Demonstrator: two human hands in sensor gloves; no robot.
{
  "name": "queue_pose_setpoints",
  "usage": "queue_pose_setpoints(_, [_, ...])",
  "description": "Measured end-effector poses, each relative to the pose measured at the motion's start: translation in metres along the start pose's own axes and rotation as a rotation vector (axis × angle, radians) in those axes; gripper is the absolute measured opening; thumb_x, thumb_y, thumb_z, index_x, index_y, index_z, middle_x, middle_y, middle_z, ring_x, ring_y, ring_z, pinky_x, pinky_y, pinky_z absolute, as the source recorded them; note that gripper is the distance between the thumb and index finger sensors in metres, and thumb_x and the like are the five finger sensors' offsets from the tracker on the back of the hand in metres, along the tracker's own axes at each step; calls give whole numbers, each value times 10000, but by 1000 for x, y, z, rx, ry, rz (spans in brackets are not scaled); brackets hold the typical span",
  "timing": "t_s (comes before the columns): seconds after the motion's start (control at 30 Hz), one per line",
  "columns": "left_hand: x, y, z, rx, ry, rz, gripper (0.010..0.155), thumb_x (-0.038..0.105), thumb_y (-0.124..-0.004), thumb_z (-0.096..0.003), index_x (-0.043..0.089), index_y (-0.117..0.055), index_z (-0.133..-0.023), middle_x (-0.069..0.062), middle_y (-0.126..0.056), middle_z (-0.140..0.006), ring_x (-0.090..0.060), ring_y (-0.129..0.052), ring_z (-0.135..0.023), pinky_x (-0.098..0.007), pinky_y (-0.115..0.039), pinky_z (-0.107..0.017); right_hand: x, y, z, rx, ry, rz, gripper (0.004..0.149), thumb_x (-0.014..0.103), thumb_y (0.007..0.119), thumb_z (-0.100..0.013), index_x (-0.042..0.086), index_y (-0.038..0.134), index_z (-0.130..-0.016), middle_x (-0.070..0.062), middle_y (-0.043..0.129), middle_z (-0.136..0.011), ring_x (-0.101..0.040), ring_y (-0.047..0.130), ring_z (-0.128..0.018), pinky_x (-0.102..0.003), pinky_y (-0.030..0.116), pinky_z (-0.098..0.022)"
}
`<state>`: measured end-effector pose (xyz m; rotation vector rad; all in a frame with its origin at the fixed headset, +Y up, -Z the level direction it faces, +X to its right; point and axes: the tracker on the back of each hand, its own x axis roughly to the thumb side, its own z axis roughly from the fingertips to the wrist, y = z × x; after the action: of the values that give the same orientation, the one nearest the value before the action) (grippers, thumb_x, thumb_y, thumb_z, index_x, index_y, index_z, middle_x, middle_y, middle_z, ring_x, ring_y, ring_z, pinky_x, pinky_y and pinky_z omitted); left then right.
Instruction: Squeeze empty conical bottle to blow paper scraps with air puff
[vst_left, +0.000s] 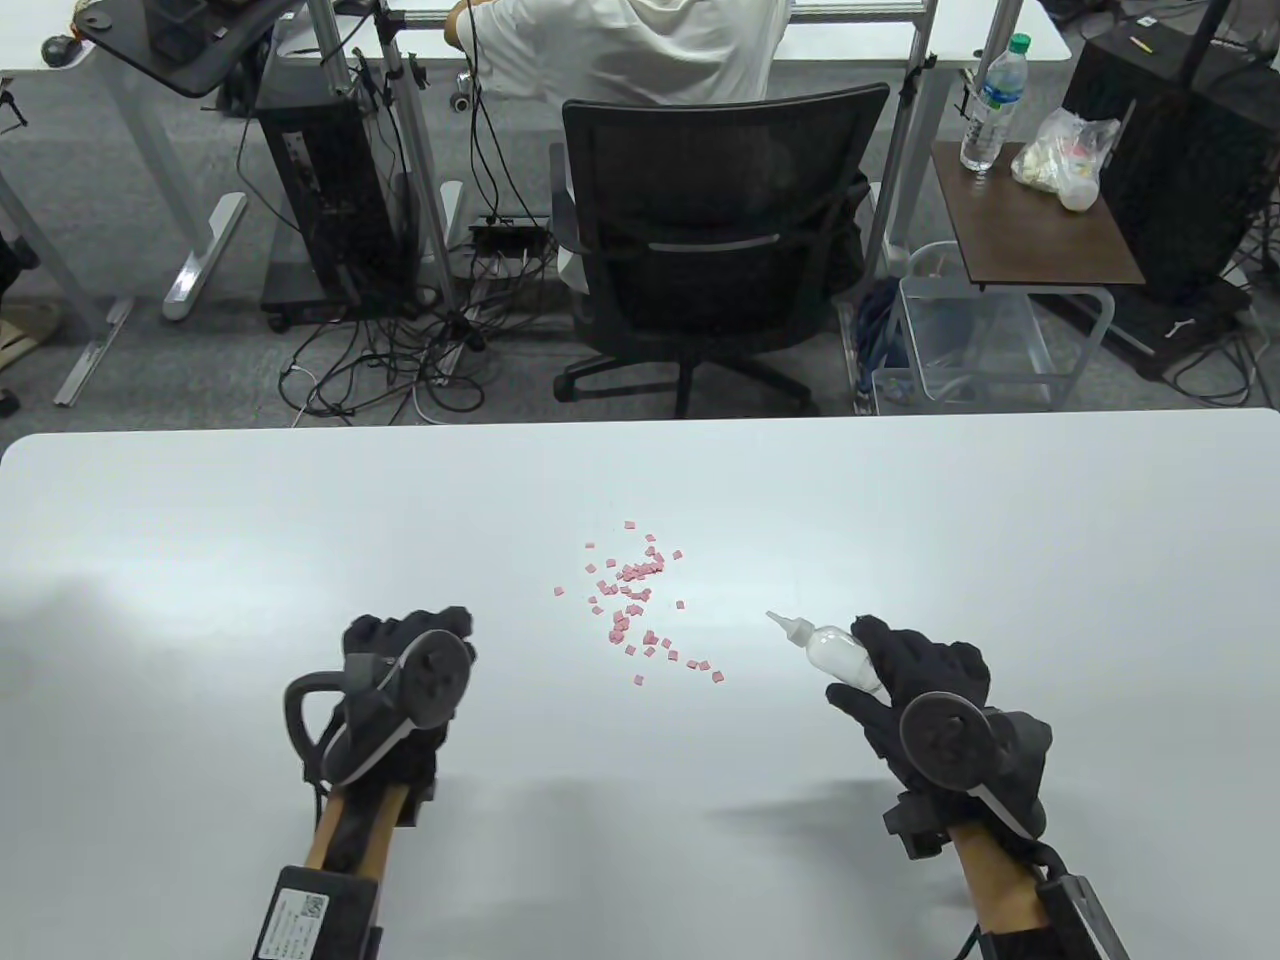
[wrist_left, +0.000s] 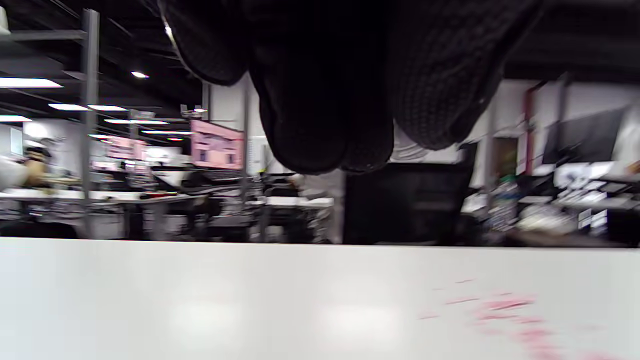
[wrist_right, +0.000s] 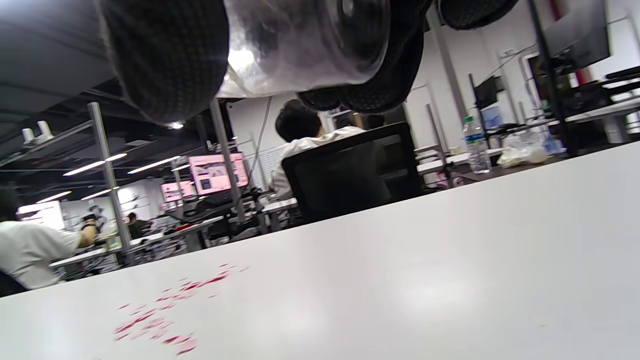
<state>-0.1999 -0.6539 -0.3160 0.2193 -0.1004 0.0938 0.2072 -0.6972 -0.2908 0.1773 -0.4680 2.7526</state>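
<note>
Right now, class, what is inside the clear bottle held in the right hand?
Nothing shows inside the bottle: its clear wall looks empty in the table view. The right hand wraps its rear half, so that part stays hidden. Pink paper scraps lie outside, on the table.

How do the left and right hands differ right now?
The right hand grips the bottle, nozzle aimed toward the scraps; the left hand holds nothing. The right hand's fingers wrap the bottle's clear body; the left hand's fingers hang curled and free above the table. Both wear black gloves with trackers and sit either side of the scraps.
</note>
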Motion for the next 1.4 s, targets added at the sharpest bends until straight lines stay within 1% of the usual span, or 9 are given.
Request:
queue_pose_setpoints(0.13, [38, -10, 15, 14, -47, 298, 453, 372, -933, -512, 277, -854, -948, 1, -976, -886, -202, -1034, -747, -539, -608, -773, 11, 7, 4, 72, -93, -11, 696, 478, 899, -433, 207, 741, -1055, -102, 867, -942, -348, 896, -814, -707, 545, -712])
queue_pose_setpoints(0.23, [52, -26, 22, -5, -71, 506, 449, 358, -934, -513, 265, -857, -945, -28, -976, -882, -215, -1033, -742, -546, -606, -769, 17, 12, 7, 110, -139, 4, 695, 474, 902, -430, 214, 741, -1055, -99, 866, -946, -346, 896, -818, -707, 544, -713])
queue_pose_setpoints(0.37, [54, -35, 30, 16, -161, 510, 455, 349, -936, -502, 272, -856, -942, -11, -982, -878, -200, -1042, -741, -543, -607, -773, 25, 17, 10, 143, -180, -15, 696, 476, 901, -429, 217, 741, -1055, -98, 866, -946, -343, 896, -819, -705, 549, -713])
queue_pose_setpoints(0.43, [50, -40, 35, 27, -157, 543, 454, 347, -939, -497, 273, -860, -938, -8, -987, -874, -197, -1045, -740, -546, -605, -773, 29, 20, 11, 155, -192, -25, 695, 476, 900, -432, 215, 740, -1055, -101, 865, -947, -345, 896, -818, -705, 546, -713])
queue_pose_setpoints(0.63, [41, -46, 37, -35, -148, 715, 454, 349, -936, -501, 273, -857, -942, -6, -986, -877, -197, -1046, -741, -547, -604, -773, 46, 23, 15, 160, -257, -17, 695, 477, 900, -430, 216, 741, -1054, -98, 866, -945, -343, 897, -817, -704, 547, -713])
queue_pose_setpoints(0.7, [41, -46, 38, -30, -146, 742, 455, 349, -937, -500, 271, -858, -941, -7, -987, -875, -198, -1046, -741, -547, -606, -772, 50, 24, 16, 162, -280, -20, 695, 480, 899, -430, 218, 742, -1054, -97, 867, -945, -342, 897, -818, -704, 547, -714])
queue_pose_setpoints(1.1, [47, -59, 38, -157, -182, 888, 456, 355, -934, -509, 274, -851, -950, -6, -982, -883, -197, -1039, -751, -559, -587, -778, 64, 24, 22, 147, -325, -31, 700, 481, 895, -433, 211, 732, -1059, -102, 865, -944, -344, 896, -816, -704, 548, -712])
queue_pose_setpoints(1.27, [54, -61, 39, -163, -203, 828, 463, 376, -920, -515, 255, -850, -957, -18, -992, -871, -205, -1048, -734, -554, -595, -774, 69, 21, 27, 91, -359, -32, 683, 451, 910, -427, 200, 754, -1043, -105, 866, -936, -347, 895, -804, -701, 552, -713])
queue_pose_setpoints(1.4, [63, -58, 41, -215, -245, 631, 487, 427, -840, -543, 207, -842, -977, -53, -998, -862, -234, -1049, -718, -559, -595, -769, 74, 19, 28, 75, -387, 11, 670, 431, 904, -433, 190, 759, -1042, -108, 863, -932, -350, 893, -794, -704, 550, -713])
